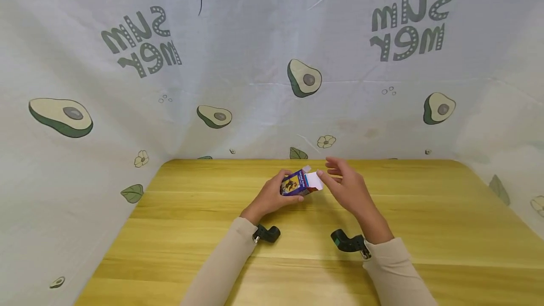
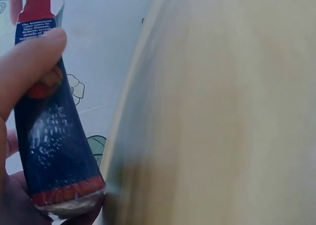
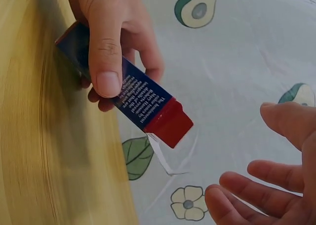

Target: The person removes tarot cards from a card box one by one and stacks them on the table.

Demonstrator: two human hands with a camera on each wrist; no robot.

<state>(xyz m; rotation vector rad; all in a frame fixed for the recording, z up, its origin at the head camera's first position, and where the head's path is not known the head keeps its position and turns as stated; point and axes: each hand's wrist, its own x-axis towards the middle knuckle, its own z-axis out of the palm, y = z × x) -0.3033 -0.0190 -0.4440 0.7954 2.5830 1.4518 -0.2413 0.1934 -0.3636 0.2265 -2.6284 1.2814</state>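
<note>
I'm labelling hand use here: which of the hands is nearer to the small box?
Left. The left hand grips the small box; the right hand is just off its opened flaps, apart from them in the right wrist view.

"SUMMER," mirror-reversed, runs twice in grey-green dotted letters (image 1: 405,44) across a white, avocado-printed fabric backdrop (image 1: 263,37), at ten and two o'clock in the head view. On a slim dark-blue and red cardboard box (image 3: 143,102), toward its four o'clock end in the right-wrist view: "color tones by Mary Hanson," "Roberts reveal details of the."
</note>
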